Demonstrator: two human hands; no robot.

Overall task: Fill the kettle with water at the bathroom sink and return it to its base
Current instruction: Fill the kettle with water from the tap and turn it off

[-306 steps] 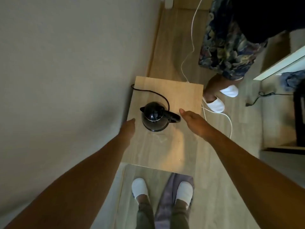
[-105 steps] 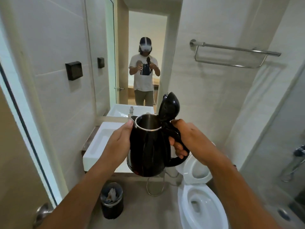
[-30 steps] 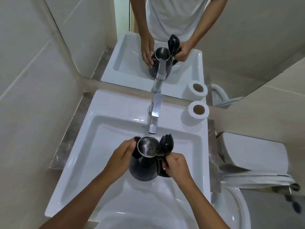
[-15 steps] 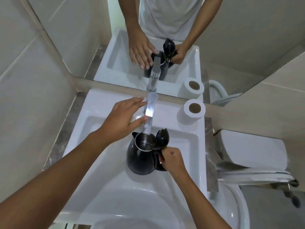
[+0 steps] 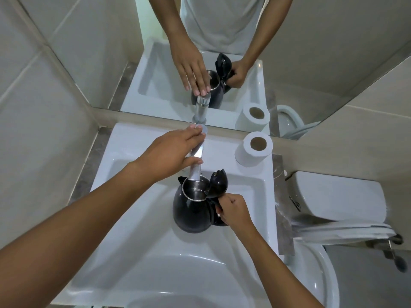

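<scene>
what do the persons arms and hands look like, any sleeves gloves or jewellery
Both forearms are bare up to the frame edge, with no sleeves in sight. The left hand and right hand wear no gloves, rings or watch. The mirror shows a light short-sleeved shirt.

Beige tiled walls (image 5: pixel 51 70) around me, mirror (image 5: pixel 311 52) ahead, toilet paper roll (image 5: pixel 253 150), white toilet (image 5: pixel 333 196) at my right.

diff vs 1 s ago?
The left hand let go of the kettle body and moved up onto the faucet lever. The kettle shifted forward, its mouth now under the spout. The right hand still grips the handle; lid still open.
</scene>
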